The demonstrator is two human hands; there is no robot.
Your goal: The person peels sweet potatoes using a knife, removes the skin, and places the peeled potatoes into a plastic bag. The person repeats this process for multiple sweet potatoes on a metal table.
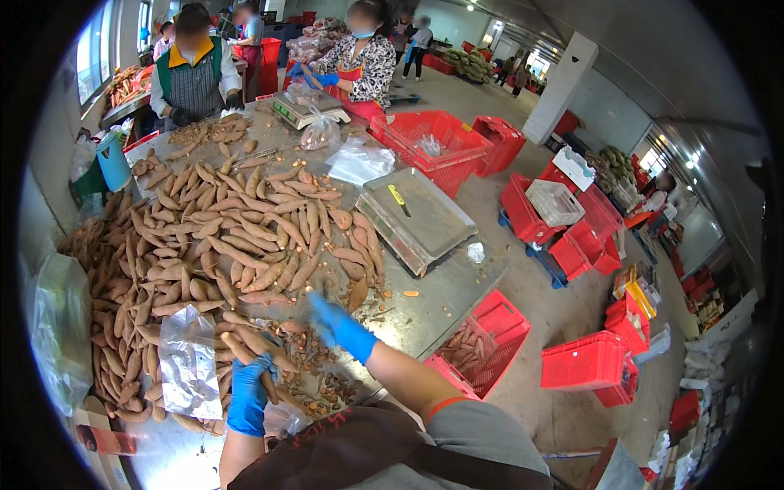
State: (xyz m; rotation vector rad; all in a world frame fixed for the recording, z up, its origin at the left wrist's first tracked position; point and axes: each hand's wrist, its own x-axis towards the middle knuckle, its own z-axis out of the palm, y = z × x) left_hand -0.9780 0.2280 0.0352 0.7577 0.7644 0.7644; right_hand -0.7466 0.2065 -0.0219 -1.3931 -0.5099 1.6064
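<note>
My left hand [248, 392], in a blue glove, grips sweet potatoes [237, 348] near the front of the metal table [422, 306]. The pieces stick out on both sides of the fingers; how many are held is hard to see. My right hand [340, 327], also gloved in blue, is motion-blurred above the trimmings [318, 370] at the pile's near edge. Whether its fingers hold anything cannot be made out. A large heap of sweet potatoes [245, 239] spreads beyond both hands. A silvery plastic bag [191, 361] lies on the heap left of my left hand.
A platform scale [422, 214] carries a yellow-handled knife [398, 197]. Plastic bags [361, 160] lie behind it. A red crate [478, 349] with sweet potatoes stands below the table's right edge. Two people [193, 73] [358, 67] work across the table, near another scale [309, 110].
</note>
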